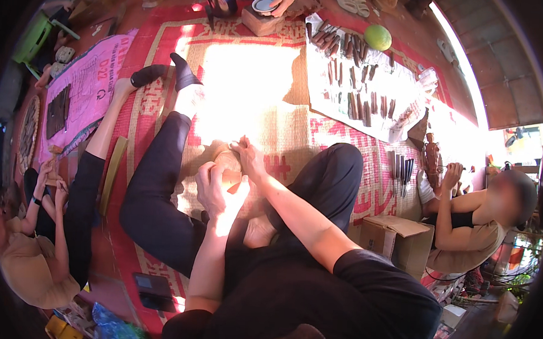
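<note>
I sit cross-legged on a red and tan woven mat (268,103). My left hand (217,188) grips a rounded brown wooden piece (228,163) from below, just above my lap. My right hand (249,157) rests on the piece's right side with the fingers pinched together; whether it holds a small tool is hidden. Bright sunlight washes out the mat just beyond the wood.
A white cloth (376,122) with several carving chisels and a green round fruit (377,36) lies at the right. A person sits at my right beside a cardboard box (396,238), another at my left by a pink sack (93,80). A far hand touches a bowl (265,4).
</note>
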A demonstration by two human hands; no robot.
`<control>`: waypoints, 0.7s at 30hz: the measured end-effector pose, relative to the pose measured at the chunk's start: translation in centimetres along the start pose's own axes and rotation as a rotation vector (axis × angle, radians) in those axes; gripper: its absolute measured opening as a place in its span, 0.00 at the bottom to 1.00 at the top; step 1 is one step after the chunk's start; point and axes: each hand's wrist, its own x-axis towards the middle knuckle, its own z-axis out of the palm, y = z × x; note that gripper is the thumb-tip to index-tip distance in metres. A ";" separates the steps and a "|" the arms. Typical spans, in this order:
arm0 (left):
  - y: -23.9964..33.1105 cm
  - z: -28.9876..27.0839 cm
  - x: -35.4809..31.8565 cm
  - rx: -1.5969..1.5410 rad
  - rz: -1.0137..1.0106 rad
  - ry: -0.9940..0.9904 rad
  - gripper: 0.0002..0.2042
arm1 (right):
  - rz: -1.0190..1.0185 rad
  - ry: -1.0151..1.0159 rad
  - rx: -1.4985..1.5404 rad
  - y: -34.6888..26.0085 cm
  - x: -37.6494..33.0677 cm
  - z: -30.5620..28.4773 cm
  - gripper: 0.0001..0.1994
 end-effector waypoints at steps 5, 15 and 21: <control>-0.7 -0.2 -0.1 -0.047 -0.008 0.015 0.23 | 0.183 -0.088 0.766 1.4 3.4 -0.1 0.07; 0.5 0.1 0.5 -0.025 0.044 -0.017 0.22 | 0.140 0.129 0.300 1.9 2.2 0.2 0.09; -0.6 -0.1 -0.4 -0.051 0.021 0.027 0.23 | 0.300 -0.070 0.825 -2.0 0.5 -5.0 0.12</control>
